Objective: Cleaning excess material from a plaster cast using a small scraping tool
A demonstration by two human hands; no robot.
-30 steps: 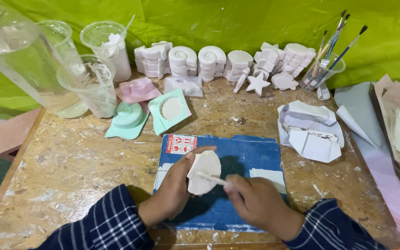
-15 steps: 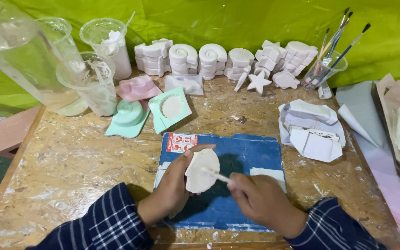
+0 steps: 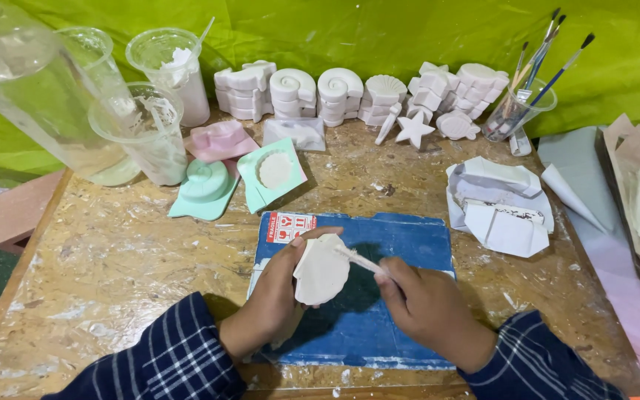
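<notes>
The left hand [image 3: 272, 300] holds a pale plaster shell piece [image 3: 321, 270] above the blue mat [image 3: 401, 244], with its fingers closed around the edge of the piece. The right hand [image 3: 427, 307] pinches a thin pale stick [image 3: 357, 259], and the tip of the stick touches the shell piece. Behind the mat lie a green mould [image 3: 205, 189] and a second green mould with a round cast [image 3: 274, 172]. At the far edge stand white plaster casts [image 3: 338, 92], plastic cups [image 3: 146, 141] and a cup of brushes [image 3: 520, 107].
</notes>
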